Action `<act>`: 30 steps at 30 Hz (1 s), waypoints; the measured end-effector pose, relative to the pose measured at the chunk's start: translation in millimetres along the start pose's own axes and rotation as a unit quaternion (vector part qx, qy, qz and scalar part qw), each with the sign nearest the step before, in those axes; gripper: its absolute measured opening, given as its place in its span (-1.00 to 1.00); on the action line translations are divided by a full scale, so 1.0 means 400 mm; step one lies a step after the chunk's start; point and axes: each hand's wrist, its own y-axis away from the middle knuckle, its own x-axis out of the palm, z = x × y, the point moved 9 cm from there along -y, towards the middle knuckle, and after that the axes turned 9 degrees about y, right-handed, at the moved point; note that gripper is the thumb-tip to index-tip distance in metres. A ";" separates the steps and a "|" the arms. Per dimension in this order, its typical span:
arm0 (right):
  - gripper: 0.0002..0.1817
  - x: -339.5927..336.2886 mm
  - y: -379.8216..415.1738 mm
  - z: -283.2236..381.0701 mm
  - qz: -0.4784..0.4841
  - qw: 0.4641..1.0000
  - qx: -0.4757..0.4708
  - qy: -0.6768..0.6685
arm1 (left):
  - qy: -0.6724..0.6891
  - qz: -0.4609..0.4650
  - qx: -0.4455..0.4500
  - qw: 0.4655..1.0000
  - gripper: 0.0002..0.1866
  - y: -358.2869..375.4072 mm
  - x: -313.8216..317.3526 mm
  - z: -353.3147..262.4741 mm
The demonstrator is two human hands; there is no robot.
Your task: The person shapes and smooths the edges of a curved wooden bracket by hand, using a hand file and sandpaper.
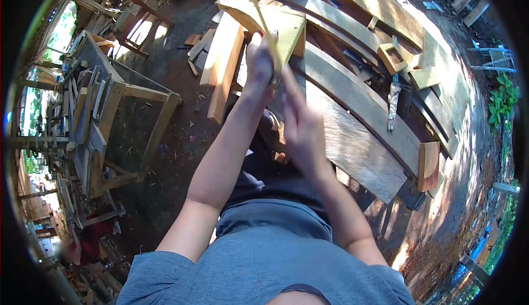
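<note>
Left hand (260,65) gripping the narrow end of this pale board (289,27), held out ahead beside the planks (358,98); right hand (305,134) blurred at its near tip, grip impossible to tell! Working the edge, I'd judge, which calls for a steady left hold; no readable writing anywhere

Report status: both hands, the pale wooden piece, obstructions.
Left hand at the pale wooden piece, grip unclear. Right hand blurred, reaching toward its narrow end, contact unclear. Boards lie alongside; no clear obstruction.
</note>
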 end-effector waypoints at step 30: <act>-0.40 -0.007 0.040 -0.028 0.029 0.997 0.063 -0.029 | 0.010 -0.030 0.050 0.998 -0.70 -0.018 -0.004 -0.002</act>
